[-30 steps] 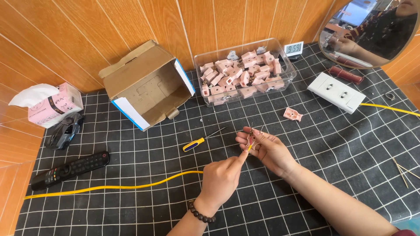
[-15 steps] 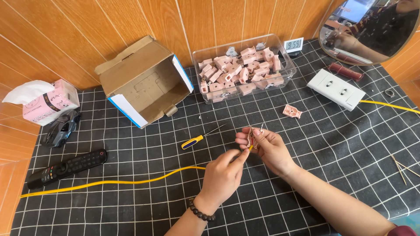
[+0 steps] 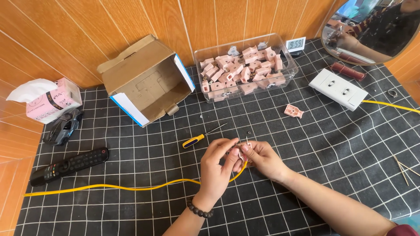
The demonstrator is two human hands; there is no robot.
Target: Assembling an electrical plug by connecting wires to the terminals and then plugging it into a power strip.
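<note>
Yellow cable (image 3: 131, 188) trails limply across the table (image 3: 332, 144); its end sits pinched between both hands, left hand (image 3: 217, 168) and right hand (image 3: 262, 158) closed on it. Light and pliant, it looks best gripped near the bare wire tips.

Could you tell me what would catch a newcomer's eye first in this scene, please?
At the centre, the left hand and right hand meet over the end of a yellow cable, which trails left across the black checked cloth. Behind them, against the wooden wall, stands a clear tub of pink plastic parts. To its left an open cardboard box lies on its side.
</note>
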